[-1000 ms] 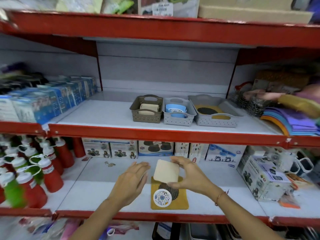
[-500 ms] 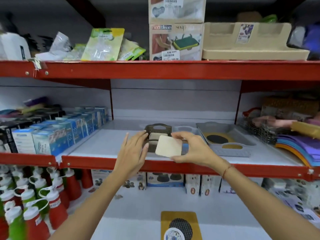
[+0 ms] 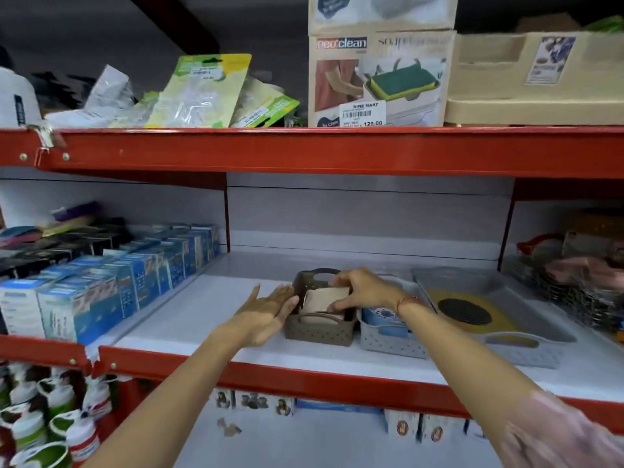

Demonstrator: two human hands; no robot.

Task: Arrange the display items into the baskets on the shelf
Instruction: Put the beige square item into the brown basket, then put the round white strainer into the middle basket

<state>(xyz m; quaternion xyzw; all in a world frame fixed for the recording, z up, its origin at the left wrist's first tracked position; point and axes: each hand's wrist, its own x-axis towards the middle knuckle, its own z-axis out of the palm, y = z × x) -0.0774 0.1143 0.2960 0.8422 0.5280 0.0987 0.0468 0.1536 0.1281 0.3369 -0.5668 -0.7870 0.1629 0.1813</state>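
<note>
On the middle shelf (image 3: pixel 202 319), three baskets stand side by side near the front edge: a brown basket (image 3: pixel 319 329), a small grey basket (image 3: pixel 388 342) just to its right, and a wide grey tray (image 3: pixel 526 342) at the far right. The right hand (image 3: pixel 364 290) reaches over the brown basket and pinches a beige square pad (image 3: pixel 326 298) between thumb and fingers, the pad tilted and partly inside the basket, above another pale pad lying there. The left hand (image 3: pixel 266 312) is open, palm turned toward the basket's left wall, fingers extended and touching or just beside it; which cannot be told. A thin bracelet (image 3: pixel 403 300) circles the right wrist. The small grey basket holds a blue round item (image 3: pixel 383 315), and the tray holds a yellow mat (image 3: pixel 489 319) with a dark round mesh disc (image 3: pixel 464 312) on it. Blue boxes (image 3: pixel 111 292) fill the shelf section to the left. Above, the upper shelf carries a cardboard soap-holder box (image 3: pixel 378 79) with a price label and green packets (image 3: pixel 202 92). Red and green bottles (image 3: pixel 50 427) stand at lower left.
</note>
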